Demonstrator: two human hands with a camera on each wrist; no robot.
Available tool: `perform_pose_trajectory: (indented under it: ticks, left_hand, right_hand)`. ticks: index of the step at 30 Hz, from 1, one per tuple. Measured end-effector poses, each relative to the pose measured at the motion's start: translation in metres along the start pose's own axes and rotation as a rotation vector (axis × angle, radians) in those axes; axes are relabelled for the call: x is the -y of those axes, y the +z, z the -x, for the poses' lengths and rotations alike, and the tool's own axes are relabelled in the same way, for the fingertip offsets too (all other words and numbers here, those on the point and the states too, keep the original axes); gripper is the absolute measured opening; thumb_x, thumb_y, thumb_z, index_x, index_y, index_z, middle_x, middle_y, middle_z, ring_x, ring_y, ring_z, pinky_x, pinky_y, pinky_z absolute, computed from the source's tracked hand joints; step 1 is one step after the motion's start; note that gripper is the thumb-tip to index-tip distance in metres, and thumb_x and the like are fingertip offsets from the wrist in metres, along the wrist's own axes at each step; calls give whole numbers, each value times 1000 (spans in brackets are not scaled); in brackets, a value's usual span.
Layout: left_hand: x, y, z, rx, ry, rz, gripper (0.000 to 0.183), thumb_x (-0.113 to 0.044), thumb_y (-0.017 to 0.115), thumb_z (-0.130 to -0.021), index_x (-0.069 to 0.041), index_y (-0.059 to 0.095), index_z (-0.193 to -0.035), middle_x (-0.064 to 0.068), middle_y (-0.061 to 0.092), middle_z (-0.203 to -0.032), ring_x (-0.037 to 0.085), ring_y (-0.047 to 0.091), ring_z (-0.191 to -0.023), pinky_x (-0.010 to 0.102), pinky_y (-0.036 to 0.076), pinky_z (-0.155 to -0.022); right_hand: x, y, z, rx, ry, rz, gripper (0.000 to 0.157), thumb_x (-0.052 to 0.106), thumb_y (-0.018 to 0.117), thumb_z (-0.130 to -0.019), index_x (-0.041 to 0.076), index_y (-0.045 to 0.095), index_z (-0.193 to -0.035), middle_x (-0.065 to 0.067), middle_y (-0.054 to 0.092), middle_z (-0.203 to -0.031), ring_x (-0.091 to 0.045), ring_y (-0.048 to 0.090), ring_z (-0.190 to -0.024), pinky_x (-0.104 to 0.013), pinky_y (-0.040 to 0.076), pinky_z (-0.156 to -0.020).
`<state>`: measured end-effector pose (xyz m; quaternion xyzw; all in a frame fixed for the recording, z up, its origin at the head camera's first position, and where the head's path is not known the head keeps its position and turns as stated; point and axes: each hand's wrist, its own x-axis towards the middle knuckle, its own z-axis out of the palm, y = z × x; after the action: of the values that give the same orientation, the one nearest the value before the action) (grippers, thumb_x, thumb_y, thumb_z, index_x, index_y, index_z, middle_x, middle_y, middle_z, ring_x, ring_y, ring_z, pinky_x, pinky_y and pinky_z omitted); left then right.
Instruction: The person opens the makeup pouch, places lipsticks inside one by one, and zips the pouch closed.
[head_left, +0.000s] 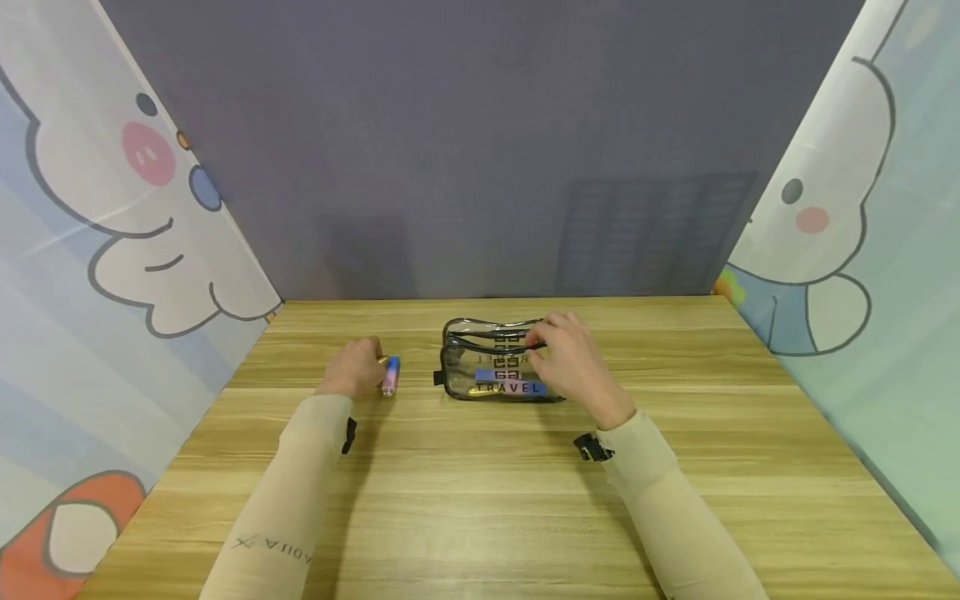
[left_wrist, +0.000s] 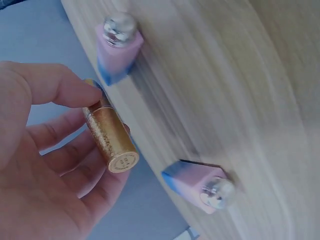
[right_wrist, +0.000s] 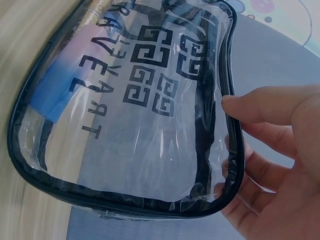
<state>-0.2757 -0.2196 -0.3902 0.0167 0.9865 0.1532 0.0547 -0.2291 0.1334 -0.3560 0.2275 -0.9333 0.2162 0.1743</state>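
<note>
Toward the far half of a wood-grain counter (head_left: 465,500), left of centre, the left hand (head_left: 351,367) grips a small gold tube (left_wrist: 114,135) between thumb and fingers, with the tube's round, marked end exposed. Two pink-and-blue bottles (left_wrist: 116,55) with silvery caps rest on the counter beside this hand; in the head view, one lies just right of the fingers, its cap directed toward the person. Near the centre, a clear pouch (head_left: 468,371) with black edging sits on the counter, bearing dark square motifs and the lettering "TRAVEL". The right hand (head_left: 567,360) pinches the pouch's upper edge at its right end, thumb on one side and fingers on the other. Pink-and-blue contents (head_left: 536,389) and a gold item (head_left: 483,391) lie along the pouch's bottom. The counter surface is pale yellow-brown, with streaked grain running crosswise. A plain grey-blue panel (head_left: 480,150) rises along the counter's rear edge and carries faint shadows, one striped, at the right. Printed sheets border both sides: the left sheet (head_left: 67,333) and the right sheet (head_left: 907,400) each show large white cartoon figures on pale blue. Beige sleeves (head_left: 281,500) cover both forearms.
</note>
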Motion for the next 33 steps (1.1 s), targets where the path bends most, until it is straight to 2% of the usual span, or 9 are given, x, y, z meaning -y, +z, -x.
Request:
perform_pose_trajectory:
  ticks: [5, 9, 13, 18, 23, 28, 33]
  left_hand:
    - [-10, -2, 4, 9, 26, 13, 35, -11, 68, -86, 0, 61, -118, 17, 68, -107, 30, 64, -88, 48, 54, -76]
    - [-18, -3, 6, -5, 59, 23, 24, -8, 66, -87, -5, 62, -110, 11, 66, -101, 26, 61, -81, 43, 52, -69]
    - [-29, -4, 9, -48, 130, 35, 19, -9, 67, -90, -4, 62, -108, 10, 64, -100, 24, 61, -80, 43, 51, -70]
    - [-41, -4, 14, -105, 211, 25, 21, -10, 70, -88, -5, 63, -108, 10, 64, -102, 26, 62, -85, 47, 52, -77]
    - [-49, -4, 19, -118, 289, 24, 24, -8, 72, -86, -6, 64, -108, 9, 64, -103, 29, 61, -93, 49, 52, -83]
    - [-53, -3, 22, -130, 383, 25, 27, -4, 71, -81, -6, 64, -107, 8, 63, -100, 28, 60, -91, 47, 52, -82]
    - [-55, -3, 24, -152, 442, 20, 27, -2, 70, -80, -7, 64, -106, 6, 62, -98, 26, 58, -89, 45, 51, -80]
  right_hand:
    - [0, 0, 1, -2, -5, 1, 7, 10, 74, -90, 10, 75, -97, -4, 64, -97, -25, 51, -89, -43, 44, -84]
    - [0, -1, 1, 2, -3, 2, 7, 10, 74, -90, 10, 75, -97, -4, 64, -98, -25, 51, -89, -43, 44, -84]
    - [0, -1, 1, 2, -2, 3, 7, 9, 74, -90, 10, 75, -97, -4, 64, -98, -25, 51, -89, -43, 44, -84]
    - [0, -2, 1, 0, 0, -8, 7, 10, 74, -90, 10, 75, -97, -4, 65, -98, -25, 52, -90, -43, 45, -85]
    - [0, -1, 1, 12, -1, -2, 7, 10, 73, -91, 10, 75, -98, -4, 64, -98, -25, 52, -91, -44, 45, -86]
    - [1, -2, 1, 16, 2, -8, 7, 10, 72, -91, 11, 75, -98, -3, 64, -98, -25, 52, -91, -44, 45, -87]
    - [2, -2, 0, 17, 3, -11, 7, 10, 74, -91, 11, 75, -97, -3, 64, -98, -25, 52, -91, -44, 45, -87]
